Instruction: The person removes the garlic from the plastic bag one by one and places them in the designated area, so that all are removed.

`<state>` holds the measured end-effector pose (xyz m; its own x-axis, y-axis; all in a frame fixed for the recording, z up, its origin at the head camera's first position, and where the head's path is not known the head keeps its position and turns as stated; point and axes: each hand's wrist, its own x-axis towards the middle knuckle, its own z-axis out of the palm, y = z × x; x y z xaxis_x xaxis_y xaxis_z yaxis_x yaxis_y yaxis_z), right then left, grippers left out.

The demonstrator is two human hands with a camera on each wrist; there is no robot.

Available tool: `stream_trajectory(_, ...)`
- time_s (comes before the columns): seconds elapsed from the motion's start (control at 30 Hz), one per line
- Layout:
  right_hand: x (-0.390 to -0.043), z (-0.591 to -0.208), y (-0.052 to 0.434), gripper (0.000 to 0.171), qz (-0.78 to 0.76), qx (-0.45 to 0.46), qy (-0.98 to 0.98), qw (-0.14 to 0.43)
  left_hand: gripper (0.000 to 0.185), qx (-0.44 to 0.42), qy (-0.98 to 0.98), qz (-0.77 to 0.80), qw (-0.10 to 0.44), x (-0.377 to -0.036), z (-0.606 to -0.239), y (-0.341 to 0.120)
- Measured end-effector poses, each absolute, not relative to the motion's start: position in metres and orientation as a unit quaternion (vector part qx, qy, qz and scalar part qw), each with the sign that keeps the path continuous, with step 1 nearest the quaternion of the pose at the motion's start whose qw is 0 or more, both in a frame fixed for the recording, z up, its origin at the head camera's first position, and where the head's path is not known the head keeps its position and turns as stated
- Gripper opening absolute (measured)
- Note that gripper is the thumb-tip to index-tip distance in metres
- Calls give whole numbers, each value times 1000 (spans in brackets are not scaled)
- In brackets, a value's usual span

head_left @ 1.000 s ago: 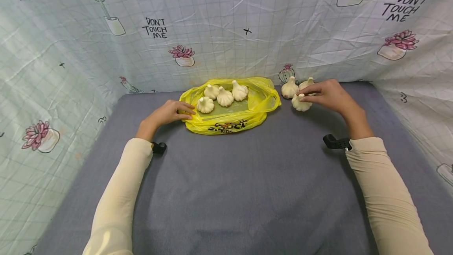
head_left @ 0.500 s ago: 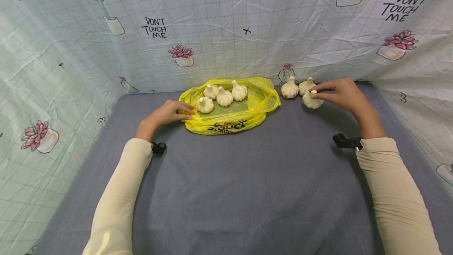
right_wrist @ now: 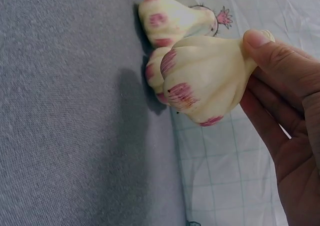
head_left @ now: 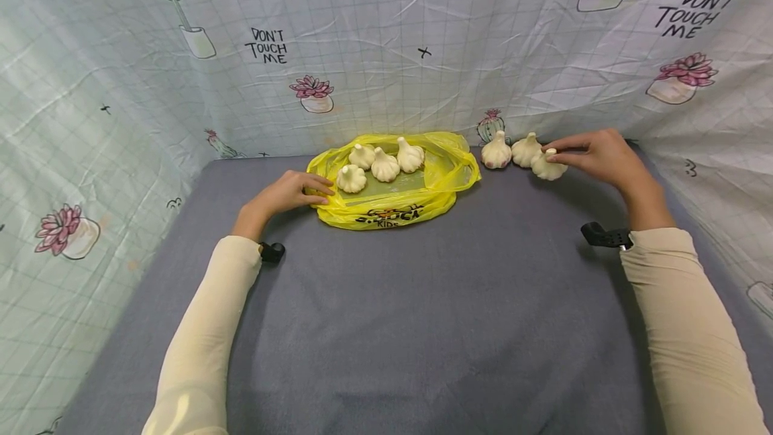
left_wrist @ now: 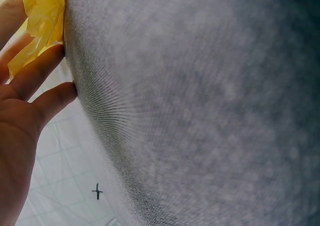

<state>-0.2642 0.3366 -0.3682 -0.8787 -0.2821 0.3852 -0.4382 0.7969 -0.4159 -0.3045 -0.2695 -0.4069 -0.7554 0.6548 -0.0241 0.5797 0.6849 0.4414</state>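
My right hand pinches a garlic bulb by its stem. In the right wrist view this bulb hangs over the grey cloth, showing pinkish patches on its base. Just left of it in the head view, two more bulbs stand side by side, the nearer garlic bulb and the farther garlic bulb. My left hand holds the left edge of a yellow plastic bag, whose crumpled film shows among the fingers in the left wrist view. Several garlic bulbs sit inside the bag's open mouth.
A grey cloth covers the table. Behind and at both sides hangs a pale grid-patterned sheet printed with potted plants and words. The bag and the bulbs lie close to the back sheet.
My right hand has moved right and slightly back with the pinched garlic bulb, away from in front of the two standing bulbs. My left hand and the bag have stayed put.
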Motion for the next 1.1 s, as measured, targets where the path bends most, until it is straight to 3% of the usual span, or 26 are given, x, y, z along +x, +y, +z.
stream_trajectory(0.6, -283, -365, 366, 34, 285, 107, -948, 92, 30, 341, 912, 211, 86, -305, -408, -271)
stream_trajectory(1.1, -303, -367, 370, 43, 284, 102, -952, 48, 31, 337, 914, 205, 93, -305, -406, -270)
